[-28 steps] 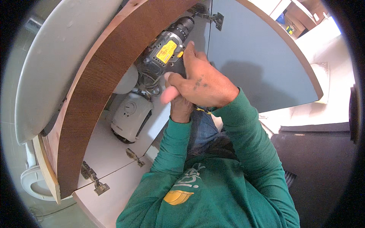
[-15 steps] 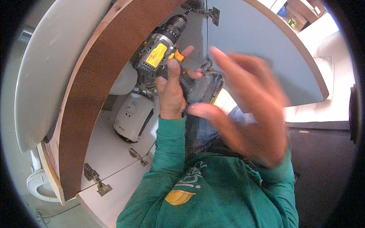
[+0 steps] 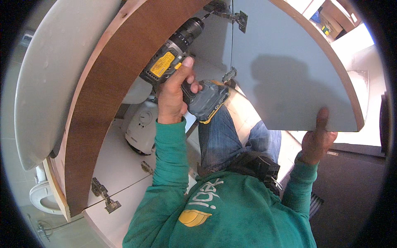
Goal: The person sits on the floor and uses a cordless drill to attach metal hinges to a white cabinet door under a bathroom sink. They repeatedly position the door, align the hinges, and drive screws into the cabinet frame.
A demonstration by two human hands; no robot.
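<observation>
My left hand [image 3: 175,95] is wrapped around the handle of a cordless drill [image 3: 163,64], which has a black chuck, yellow label and yellow-edged battery. Its bit points up to the upper hinge [image 3: 219,12], close to the hinge's mounting part; whether it touches a screw cannot be made out. That hinge joins a grey-blue cabinet door [image 3: 285,49] to the cabinet. At the door's lower edge my right hand [image 3: 316,140] grips the panel, thumb on the face and fingers behind it. A second hinge [image 3: 229,74] sits on the same door.
The curved brown cabinet front [image 3: 89,107] and a white basin [image 3: 45,91] stand left. Inside is a white water heater [image 3: 142,128]. Another door with hinges [image 3: 105,196] hangs open at lower left. A toilet [image 3: 43,198] is beyond, and a dark panel [image 3: 339,186] lies right.
My right hand has gone from beside the drill's battery to the door's lower edge and taken hold there. The left hand has turned the drill a little, its bit still near the upper hinge.
</observation>
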